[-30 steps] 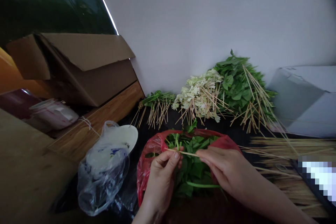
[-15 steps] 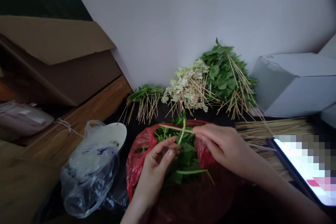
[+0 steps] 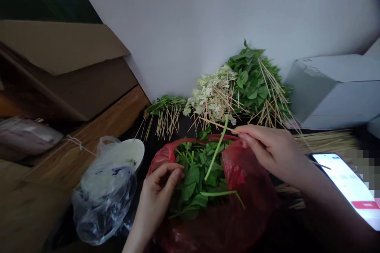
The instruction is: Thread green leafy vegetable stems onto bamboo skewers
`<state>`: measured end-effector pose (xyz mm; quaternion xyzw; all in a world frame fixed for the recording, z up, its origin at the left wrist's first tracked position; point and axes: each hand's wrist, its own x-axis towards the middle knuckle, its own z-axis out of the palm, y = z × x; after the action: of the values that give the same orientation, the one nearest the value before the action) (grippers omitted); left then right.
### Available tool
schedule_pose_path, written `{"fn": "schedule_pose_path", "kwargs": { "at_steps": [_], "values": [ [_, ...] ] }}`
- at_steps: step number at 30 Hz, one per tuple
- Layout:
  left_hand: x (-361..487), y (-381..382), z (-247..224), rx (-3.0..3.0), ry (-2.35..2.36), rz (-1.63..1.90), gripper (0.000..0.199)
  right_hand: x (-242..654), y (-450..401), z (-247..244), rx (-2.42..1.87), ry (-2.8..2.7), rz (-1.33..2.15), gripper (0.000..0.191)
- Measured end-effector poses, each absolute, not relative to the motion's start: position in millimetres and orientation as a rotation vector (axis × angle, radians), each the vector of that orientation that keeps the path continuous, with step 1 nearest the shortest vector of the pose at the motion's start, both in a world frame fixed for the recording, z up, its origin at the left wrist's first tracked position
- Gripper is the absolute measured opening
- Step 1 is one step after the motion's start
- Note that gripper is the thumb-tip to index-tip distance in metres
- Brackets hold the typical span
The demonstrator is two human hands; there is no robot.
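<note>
Pinched between the fingers of my right hand (image 3: 264, 146) is a thin wooden skewer (image 3: 216, 125). A pale green stem (image 3: 216, 152) is threaded on it and hangs down over the bag. My left hand (image 3: 158, 187) is at the left side of the bag's opening, thumb and fingertips drawn together above the leaves; whether anything is between them does not show. Below both hands, a red plastic bag (image 3: 249, 189) stands open, full of leafy greens (image 3: 191, 178). A bent loose stem (image 3: 218, 194) lies across the leaves.
Skewered greens (image 3: 252, 75), skewered pale cabbage-like leaves (image 3: 210, 91) and a smaller green bunch (image 3: 166, 104) lie along the wall. Bare skewers (image 3: 329, 140) and a lit phone (image 3: 341, 182) are at right. A clear plastic bag (image 3: 102, 197), white bowl (image 3: 136, 152) and cardboard box (image 3: 74, 83) are at left.
My left hand has let go of the stem and moved left and down to the leaves. My right hand has lifted the skewer with the stem up and to the right.
</note>
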<state>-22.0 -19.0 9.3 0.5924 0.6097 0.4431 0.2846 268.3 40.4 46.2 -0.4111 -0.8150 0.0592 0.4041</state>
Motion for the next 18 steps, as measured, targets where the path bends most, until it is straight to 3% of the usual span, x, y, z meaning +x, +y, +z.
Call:
{"fn": "schedule_pose_path", "kwargs": {
  "at_steps": [4,8,10,15,18],
  "values": [
    [-19,-18,2,1.934,1.668,0.928,0.018,267,41,47,-1.016,-2.070,0.137,0.027],
    [-31,-25,7,2.185,1.673,0.629,0.057,265,40,44,-1.008,-2.096,0.131,0.029],
    [-40,-29,11,2.237,1.661,0.544,0.066,265,41,43,-1.008,-2.099,0.140,0.029],
    [-55,-28,16,2.216,1.599,0.632,0.028,263,42,41,-0.993,-2.112,0.182,0.030],
    [-50,-23,16,2.044,1.605,0.872,0.019,261,41,41,-0.986,-2.123,0.214,0.030]
  ]
}}
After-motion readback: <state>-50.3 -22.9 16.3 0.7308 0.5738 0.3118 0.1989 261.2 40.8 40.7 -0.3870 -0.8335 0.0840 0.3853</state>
